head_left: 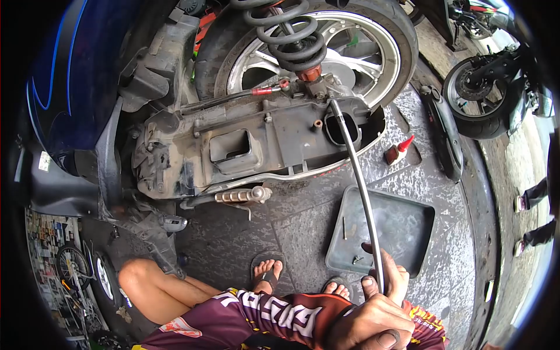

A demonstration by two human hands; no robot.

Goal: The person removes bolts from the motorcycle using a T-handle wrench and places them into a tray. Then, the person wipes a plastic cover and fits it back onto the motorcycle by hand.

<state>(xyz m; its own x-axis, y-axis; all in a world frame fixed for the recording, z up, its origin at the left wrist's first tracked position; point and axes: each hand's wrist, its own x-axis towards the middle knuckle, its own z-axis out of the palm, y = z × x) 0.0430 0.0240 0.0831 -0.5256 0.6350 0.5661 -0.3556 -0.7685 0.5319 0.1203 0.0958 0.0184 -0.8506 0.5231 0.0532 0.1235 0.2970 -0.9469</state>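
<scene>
A long chrome wrench bar (364, 198) runs from a bolt near the foot of the shock absorber (291, 38) down to my hands. Its far end sits on the dusty scooter engine case (286, 140), beside an oval opening. My left hand (373, 321) reaches across from the left and closes around the near end of the bar. Just beyond it, my right hand (396, 281) also grips the bar, with one finger stretched out along its side. The lower end of the bar is hidden by my hands.
A grey tray (423, 233) holding a thin rod and small metal parts lies under the bar. A small bottle with a red nozzle (398, 150) stands on the tiled floor. Behind the case is the rear wheel (373, 87). A black cover (441, 134) and another motorcycle (484, 93) are at right.
</scene>
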